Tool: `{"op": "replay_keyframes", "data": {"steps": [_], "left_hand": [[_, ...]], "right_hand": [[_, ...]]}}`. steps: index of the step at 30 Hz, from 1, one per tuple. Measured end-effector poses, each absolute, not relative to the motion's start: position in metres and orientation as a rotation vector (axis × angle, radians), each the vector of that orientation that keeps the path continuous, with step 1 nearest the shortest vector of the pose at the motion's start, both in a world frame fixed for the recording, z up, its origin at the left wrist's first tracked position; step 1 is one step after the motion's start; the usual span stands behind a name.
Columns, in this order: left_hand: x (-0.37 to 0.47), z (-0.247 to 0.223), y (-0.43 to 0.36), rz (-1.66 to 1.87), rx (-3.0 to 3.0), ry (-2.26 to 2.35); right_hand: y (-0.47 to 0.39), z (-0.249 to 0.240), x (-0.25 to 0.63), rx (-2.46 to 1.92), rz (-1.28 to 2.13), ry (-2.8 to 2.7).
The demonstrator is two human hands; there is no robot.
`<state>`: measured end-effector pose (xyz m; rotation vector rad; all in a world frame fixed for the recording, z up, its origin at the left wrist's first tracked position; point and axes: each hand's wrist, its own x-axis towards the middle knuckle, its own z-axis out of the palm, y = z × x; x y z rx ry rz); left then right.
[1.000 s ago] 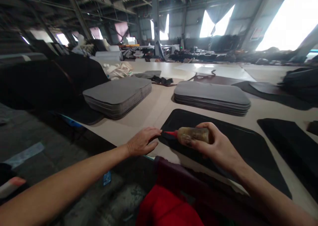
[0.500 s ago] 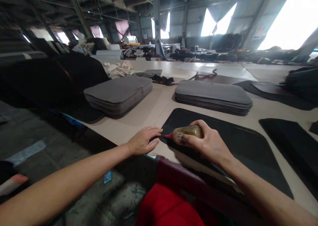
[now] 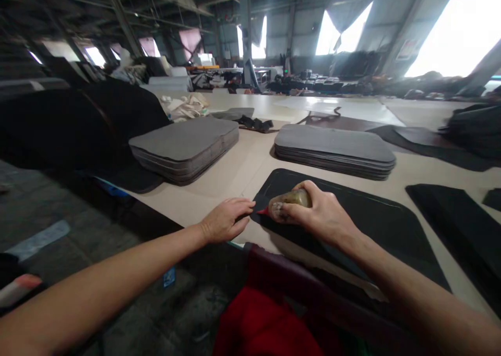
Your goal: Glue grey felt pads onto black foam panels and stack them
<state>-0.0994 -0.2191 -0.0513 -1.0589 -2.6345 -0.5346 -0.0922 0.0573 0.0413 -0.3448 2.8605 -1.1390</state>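
My right hand (image 3: pixel 326 212) is wrapped round a squeeze bottle (image 3: pixel 287 205), murky yellow-brown with a red nozzle. The bottle lies tilted nearly flat, its tip pointing left at the near left corner of a black rounded panel (image 3: pixel 364 217). A thin pale line runs along the panel's far edge. At that same corner, my left hand (image 3: pixel 227 219) rests with fingers stretched out, fingertips at the panel's edge and thumb apart. Whether the nozzle touches the panel is hard to tell.
Two stacks of grey rounded panels, a left stack (image 3: pixel 186 147) and a right stack (image 3: pixel 334 150), stand beyond my hands on the table (image 3: pixel 219 194). More black pieces (image 3: pixel 457 225) lie at right. A dark roll of material (image 3: pixel 78 123) is at far left.
My right hand and the bottle have shifted slightly left and up, bringing the nozzle nearer my left fingertips. My left hand has stayed almost in place.
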Motion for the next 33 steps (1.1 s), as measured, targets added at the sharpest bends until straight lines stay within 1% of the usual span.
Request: {"op": "replay_keyframes", "data": {"steps": [16, 28, 33], "left_hand": [[-0.099, -0.051, -0.218, -0.512, -1.06, -2.633], [-0.101, -0.052, -0.218, -0.525, -1.081, -2.594], [-0.101, -0.05, -0.217, -0.504, -1.078, -2.59]], "right_hand": [[0.061, 0.049, -0.101, -0.41, -0.992, 2.918], [0.101, 0.065, -0.086, -0.308, -0.842, 2.962], [0.126, 0.066, -0.076, -0.231, -0.882, 2.932]]}}
